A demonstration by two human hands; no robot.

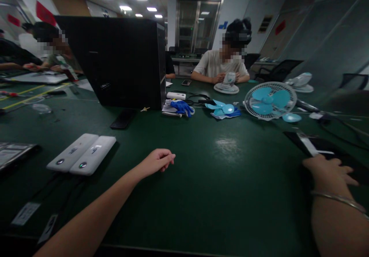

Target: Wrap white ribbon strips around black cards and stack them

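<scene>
My left hand (161,160) rests on the green tabletop with its fingers curled closed and nothing visible in them. At the right edge, my right hand (328,168) is over a flat black item (354,163), its fingers spread apart. A narrow silvery-white strip (307,143) lies on that black item, its near end by my fingertips; I cannot tell whether they touch it. Beyond my hands are a white fan grille with light-blue blades (267,100) and a loose light-blue fan blade (220,107) lying on a glove.
Two white power banks (93,155) with cables lie at left. A black phone (123,118) lies before a large black computer case (121,63). Blue-and-white gloves (182,107) lie beside it. Across the green table (201,195), a person (216,63) handles a white fan part (230,78).
</scene>
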